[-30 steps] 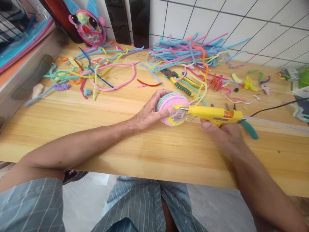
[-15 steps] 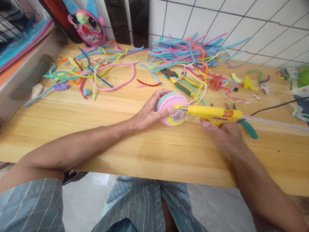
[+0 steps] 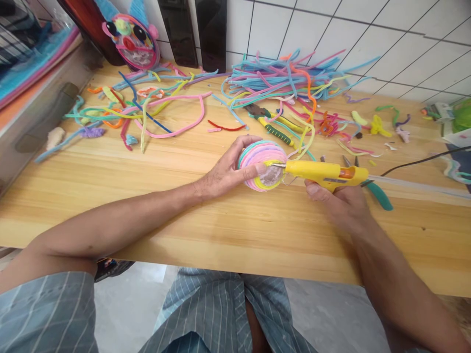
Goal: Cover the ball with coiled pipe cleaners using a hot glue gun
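Observation:
My left hand (image 3: 235,169) is wrapped round a ball (image 3: 259,156) covered in coiled pipe cleaners in pink, lilac, mint and yellow. A round patch of its clear, shiny surface shows inside the yellow ring, facing right. In my right hand (image 3: 340,201) is a yellow hot glue gun (image 3: 312,170), held by its handle. Its metal nozzle points left and meets the ball at the yellow ring, close to my left thumb. A clear glue stick (image 3: 412,182) extends from the gun's back. Thin strands hang between ball and gun.
Behind the ball lie green-and-yellow pliers (image 3: 277,132) and a heap of pipe cleaners (image 3: 272,81). Loose pipe cleaners (image 3: 172,132) spread at left. Teal-handled pliers (image 3: 380,196) rest beside my right hand. A black cord (image 3: 415,163) runs right. A decorated face figure (image 3: 134,41) stands at the back.
Both hands, the ball and the glue gun keep nearly the same positions. The whole view has shifted very slightly.

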Action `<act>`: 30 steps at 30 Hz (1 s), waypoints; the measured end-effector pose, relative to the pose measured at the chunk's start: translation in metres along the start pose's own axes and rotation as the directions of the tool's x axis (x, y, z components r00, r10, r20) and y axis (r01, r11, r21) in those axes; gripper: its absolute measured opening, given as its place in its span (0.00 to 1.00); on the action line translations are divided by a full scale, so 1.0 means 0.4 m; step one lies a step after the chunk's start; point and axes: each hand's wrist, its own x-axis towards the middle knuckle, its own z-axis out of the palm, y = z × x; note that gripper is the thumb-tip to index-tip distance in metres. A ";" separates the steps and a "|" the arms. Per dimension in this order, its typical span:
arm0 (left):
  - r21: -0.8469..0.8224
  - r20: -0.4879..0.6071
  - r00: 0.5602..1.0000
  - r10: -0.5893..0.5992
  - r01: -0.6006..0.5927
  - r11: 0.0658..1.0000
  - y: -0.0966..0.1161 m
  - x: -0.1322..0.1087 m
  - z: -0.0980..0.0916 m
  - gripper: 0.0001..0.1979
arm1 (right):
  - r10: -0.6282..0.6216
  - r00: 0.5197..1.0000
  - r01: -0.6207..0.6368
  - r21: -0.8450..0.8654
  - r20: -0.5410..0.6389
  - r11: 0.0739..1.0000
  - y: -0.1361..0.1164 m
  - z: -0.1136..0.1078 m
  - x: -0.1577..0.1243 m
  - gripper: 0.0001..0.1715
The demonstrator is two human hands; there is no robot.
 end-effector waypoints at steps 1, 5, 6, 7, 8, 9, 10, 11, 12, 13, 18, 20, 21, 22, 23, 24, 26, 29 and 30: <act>-0.002 0.000 1.000 0.003 -0.003 1.000 0.000 0.000 0.000 0.41 | 0.001 1.000 -0.001 0.002 -0.002 1.000 0.000 0.001 0.000 0.19; -0.011 0.001 1.000 0.016 -0.016 1.000 -0.002 0.003 -0.002 0.40 | 0.010 1.000 -0.010 0.011 -0.008 1.000 -0.006 0.004 -0.002 0.19; -0.011 0.001 1.000 0.017 -0.017 1.000 -0.003 0.003 -0.002 0.40 | 0.016 1.000 -0.016 0.015 -0.011 1.000 -0.010 0.004 -0.003 0.18; -0.013 0.000 1.000 0.017 -0.017 1.000 -0.003 0.004 -0.003 0.40 | 0.020 1.000 -0.020 0.018 -0.014 1.000 -0.013 0.004 -0.004 0.18; -0.016 0.001 1.000 0.015 -0.015 1.000 -0.003 0.004 -0.003 0.40 | 0.023 1.000 -0.023 0.017 -0.016 1.000 -0.017 0.004 -0.005 0.18; -0.020 0.003 1.000 0.011 -0.011 1.000 -0.003 0.005 -0.003 0.40 | 0.024 1.000 -0.023 0.010 -0.017 1.000 -0.021 0.003 -0.006 0.18; -0.024 0.005 1.000 0.006 -0.006 1.000 -0.003 0.006 -0.003 0.40 | 0.018 1.000 -0.018 -0.004 -0.021 1.000 -0.026 0.003 -0.006 0.19; -0.026 0.006 1.000 0.001 -0.001 1.000 -0.002 0.007 -0.004 0.40 | 0.008 1.000 -0.009 -0.023 -0.023 1.000 -0.030 0.002 -0.007 0.19; -0.024 0.006 1.000 -0.002 0.002 1.000 -0.001 0.008 -0.004 0.40 | -0.005 1.000 0.004 -0.043 -0.025 0.999 -0.034 0.001 -0.008 0.19; -0.018 0.005 1.000 -0.005 0.005 1.000 0.000 0.008 -0.005 0.41 | -0.021 0.999 0.020 -0.061 -0.029 0.998 -0.037 0.000 -0.008 0.19; 0.008 0.004 1.000 0.005 -0.005 1.000 -0.001 0.011 -0.006 0.41 | -0.068 0.997 0.062 -0.144 -0.036 0.988 -0.041 -0.007 -0.009 0.20; 0.008 -0.004 1.000 0.008 -0.008 1.000 -0.003 0.011 -0.005 0.41 | -0.077 0.996 0.068 -0.177 -0.044 0.982 -0.039 -0.011 -0.010 0.22; 0.005 -0.007 1.000 0.009 -0.009 1.000 -0.004 0.011 -0.005 0.41 | -0.085 0.995 0.074 -0.194 -0.050 0.978 -0.038 -0.013 -0.011 0.24; 0.002 -0.007 1.000 0.010 -0.010 1.000 -0.005 0.011 -0.004 0.41 | -0.095 0.994 0.081 -0.212 -0.057 0.974 -0.038 -0.014 -0.011 0.24; -0.001 -0.005 1.000 0.011 -0.011 1.000 -0.006 0.012 -0.004 0.41 | -0.110 0.992 0.092 -0.231 -0.064 0.969 -0.040 -0.016 -0.012 0.25; -0.001 -0.002 1.000 0.014 -0.014 1.000 -0.007 0.012 -0.004 0.41 | -0.124 0.990 0.104 -0.250 -0.068 0.963 -0.042 -0.017 -0.012 0.25; 0.003 0.004 1.000 0.024 -0.024 1.000 -0.009 0.014 -0.003 0.41 | -0.151 0.987 0.127 -0.277 -0.064 0.952 -0.050 -0.018 -0.012 0.26; 0.008 0.009 0.999 0.040 -0.040 0.999 -0.013 0.019 -0.001 0.42 | -0.148 0.988 0.131 -0.289 -0.037 0.948 -0.063 -0.017 -0.012 0.29; 0.006 0.010 0.999 0.042 -0.042 0.999 -0.016 0.020 0.000 0.43 | -0.138 0.990 0.123 -0.294 -0.031 0.948 -0.065 -0.017 -0.012 0.30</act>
